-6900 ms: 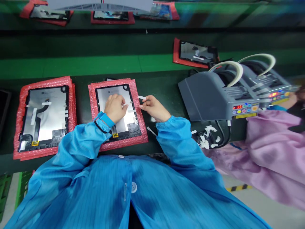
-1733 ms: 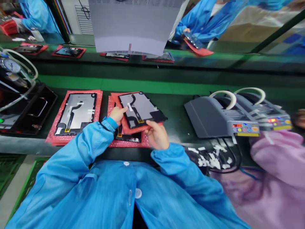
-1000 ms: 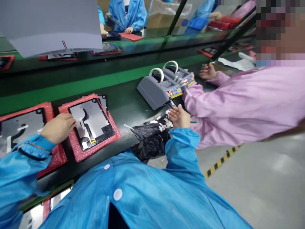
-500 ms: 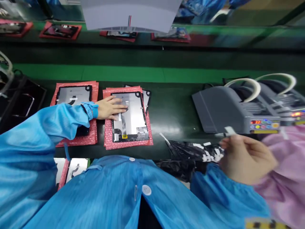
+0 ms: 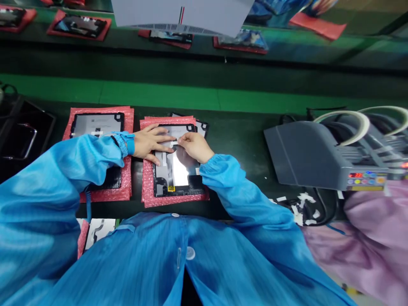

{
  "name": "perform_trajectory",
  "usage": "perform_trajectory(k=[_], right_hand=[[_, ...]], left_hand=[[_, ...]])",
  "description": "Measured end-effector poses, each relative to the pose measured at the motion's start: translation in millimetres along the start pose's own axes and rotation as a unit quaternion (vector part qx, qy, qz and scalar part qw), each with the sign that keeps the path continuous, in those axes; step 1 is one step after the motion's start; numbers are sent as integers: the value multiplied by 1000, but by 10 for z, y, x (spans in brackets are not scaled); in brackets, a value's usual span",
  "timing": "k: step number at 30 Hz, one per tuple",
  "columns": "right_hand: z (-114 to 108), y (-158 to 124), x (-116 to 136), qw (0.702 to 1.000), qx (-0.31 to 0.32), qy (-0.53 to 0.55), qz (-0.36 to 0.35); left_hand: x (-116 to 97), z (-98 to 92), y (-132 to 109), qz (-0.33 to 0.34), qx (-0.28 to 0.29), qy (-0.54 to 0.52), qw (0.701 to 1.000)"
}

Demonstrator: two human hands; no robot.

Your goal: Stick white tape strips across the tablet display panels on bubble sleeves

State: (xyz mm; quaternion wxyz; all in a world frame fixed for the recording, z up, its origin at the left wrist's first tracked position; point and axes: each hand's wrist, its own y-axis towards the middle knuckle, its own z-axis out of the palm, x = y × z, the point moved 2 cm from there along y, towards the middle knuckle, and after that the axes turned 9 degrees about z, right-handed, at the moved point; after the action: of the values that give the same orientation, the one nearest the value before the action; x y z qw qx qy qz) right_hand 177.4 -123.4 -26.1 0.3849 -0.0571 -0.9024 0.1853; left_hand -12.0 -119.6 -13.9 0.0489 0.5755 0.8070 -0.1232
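A black-framed tablet panel (image 5: 178, 172) with a silver back lies on a red bubble-wrap sheet (image 5: 148, 187) in front of me. My left hand (image 5: 148, 141) rests flat on the panel's upper left, fingers spread. My right hand (image 5: 194, 145) pinches a small white strip of tape (image 5: 174, 143) against the panel's upper middle, its fingertips meeting those of the left hand. Another panel (image 5: 97, 124) on red wrap lies to the left, partly under my blue sleeve.
Two grey tape dispensers (image 5: 321, 155) stand at the right, with white tape scraps (image 5: 299, 210) on a black bag below them. A person in a pink sleeve (image 5: 366, 221) is at the far right. Behind runs a green conveyor (image 5: 159, 93) and a far belt with more panels (image 5: 79, 26).
My right hand has come from the tape dispenser at the right to the panel, carrying the white strip. The left hand stayed on the panel.
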Motion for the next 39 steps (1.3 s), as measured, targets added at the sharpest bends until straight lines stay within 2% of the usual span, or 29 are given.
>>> perform_trajectory(k=[10,17,21,24,26,27,28,30,31,32,33,35,37,39], right_hand=[[-69,-104,220,985,15,-162,47],[-27,-113,261,975,-21,-219,1],[-99,-236,209,971,-81,-226,13],[-358,-462,-155,974,-182,-133,17],[-636,-705,-615,952,-306,-2,12],[-788,-856,-894,922,-380,73,17],[-934,-1023,-1187,877,-460,138,35],[-1183,-1355,-1727,768,-595,217,96],[-1281,-1488,-1943,724,-633,240,132],[-1366,-1582,-2113,698,-645,264,164],[-1441,-1630,-2237,691,-634,294,187],[-1565,-1606,-2358,710,-567,368,198],[-1658,-1503,-2363,731,-512,418,173],[-1721,-1417,-2337,737,-514,413,144]], left_hand=[[-22,-25,13,-12,7,-3,1000],[-47,-6,25,-34,-10,-2,999],[-16,22,1,-30,-24,3,999],[-8,21,-18,-20,-18,13,1000],[-34,-9,-13,-19,-12,24,999],[-53,-34,-1,-20,-13,32,999],[-74,-65,22,-23,-22,40,999],[-126,-143,105,-22,-66,60,996],[-170,-183,168,-11,-89,71,993],[-231,-218,242,3,-106,80,991],[-314,-247,323,20,-116,89,989],[-527,-275,488,57,-119,100,986],[-751,-262,623,91,-114,102,984],[-916,-229,703,114,-116,96,982]])
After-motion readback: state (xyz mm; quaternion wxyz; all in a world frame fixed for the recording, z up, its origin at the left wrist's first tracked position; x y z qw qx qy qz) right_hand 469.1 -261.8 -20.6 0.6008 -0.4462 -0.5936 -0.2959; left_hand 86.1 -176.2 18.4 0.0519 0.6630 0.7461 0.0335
